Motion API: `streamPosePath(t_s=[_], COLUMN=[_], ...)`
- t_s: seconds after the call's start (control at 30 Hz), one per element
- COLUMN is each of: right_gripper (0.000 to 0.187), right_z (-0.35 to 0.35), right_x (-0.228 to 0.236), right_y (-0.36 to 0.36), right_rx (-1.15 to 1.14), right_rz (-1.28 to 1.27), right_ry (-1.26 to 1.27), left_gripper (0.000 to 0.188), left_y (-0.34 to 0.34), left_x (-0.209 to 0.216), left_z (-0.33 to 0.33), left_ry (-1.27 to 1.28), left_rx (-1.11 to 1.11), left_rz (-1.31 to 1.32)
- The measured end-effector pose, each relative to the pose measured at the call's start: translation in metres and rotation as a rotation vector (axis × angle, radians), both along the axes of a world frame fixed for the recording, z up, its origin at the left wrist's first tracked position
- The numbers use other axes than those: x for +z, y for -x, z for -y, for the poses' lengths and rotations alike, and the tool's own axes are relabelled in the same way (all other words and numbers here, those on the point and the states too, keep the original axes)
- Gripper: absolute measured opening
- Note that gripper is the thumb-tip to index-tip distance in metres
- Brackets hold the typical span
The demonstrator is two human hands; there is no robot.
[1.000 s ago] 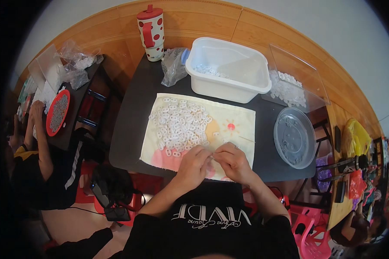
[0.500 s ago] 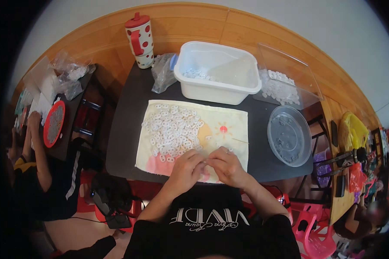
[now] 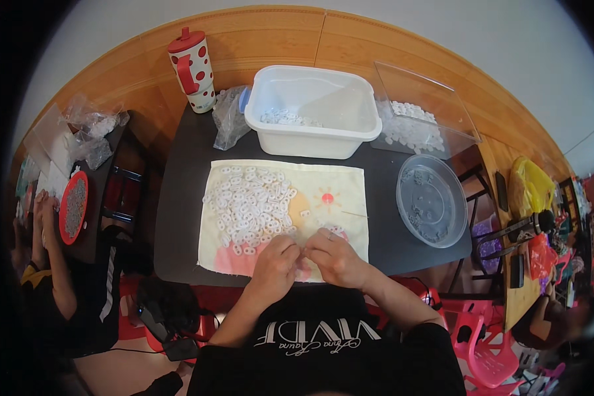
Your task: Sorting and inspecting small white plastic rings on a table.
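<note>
My left hand (image 3: 275,267) and my right hand (image 3: 337,259) meet over the near edge of a pale yellow cloth (image 3: 340,181). Both have their fingers pinched together, and whatever small thing lies between them is hidden. Just beyond the left hand spreads a pile of small white two-holed pieces (image 3: 254,201). A few more white pieces (image 3: 336,230) show behind the right hand's knuckles. One single piece (image 3: 305,213) lies apart in the middle of the cloth. To its right rests a thin needle-like stick (image 3: 354,214).
Behind the cloth stands a white tub (image 3: 313,142) with white pieces inside. A round clear container (image 3: 432,201) holds small grey parts at right, near a clear box (image 3: 412,132). At back left are a spotted tumbler (image 3: 193,71) and a plastic bag (image 3: 231,119). Another person's arm (image 3: 61,280) is at far left.
The whole view has shifted slightly, moving the table leftward in the picture. My hands stay pinched together at the cloth's near edge. The person at left has moved their hands a little.
</note>
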State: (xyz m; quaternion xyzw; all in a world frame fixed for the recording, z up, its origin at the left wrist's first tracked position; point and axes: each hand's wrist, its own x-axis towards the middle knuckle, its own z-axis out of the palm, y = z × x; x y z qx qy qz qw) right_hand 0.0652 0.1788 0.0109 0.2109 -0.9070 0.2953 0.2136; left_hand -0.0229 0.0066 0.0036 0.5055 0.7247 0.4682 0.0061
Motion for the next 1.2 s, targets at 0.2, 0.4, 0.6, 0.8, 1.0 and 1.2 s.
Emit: streamPosePath(t_s=[0.2,0.4,0.6,0.8,1.0,1.2], right_gripper=[0.023,0.023,0.020,0.019,0.023,0.025], right_z=[0.000,0.002,0.001,0.002,0.000,-0.035], right_x=[0.002,0.004,-0.001,0.001,-0.002,0.033], right_y=[0.001,0.000,0.001,-0.001,0.001,0.005], right_rx=[0.025,0.018,0.042,0.058,-0.001,-0.276], right_rz=[0.017,0.008,0.007,0.026,0.012,-0.357], right_ry=[0.005,-0.023,-0.026,-0.064,0.061,0.022], left_gripper=[0.013,0.013,0.016,0.015,0.021,0.029], left_y=[0.000,-0.001,-0.002,-0.004,-0.002,-0.001], left_x=[0.000,0.002,0.004,0.003,-0.001,0.001], left_z=[0.001,0.001,0.000,0.000,0.002,0.007], left_ry=[0.030,0.046,0.068,0.082,0.036,-0.022], left_rx=[0.003,0.002,0.013,0.025,0.037,0.088], left_rz=[-0.059,-0.076,-0.087,-0.102,-0.133,0.136])
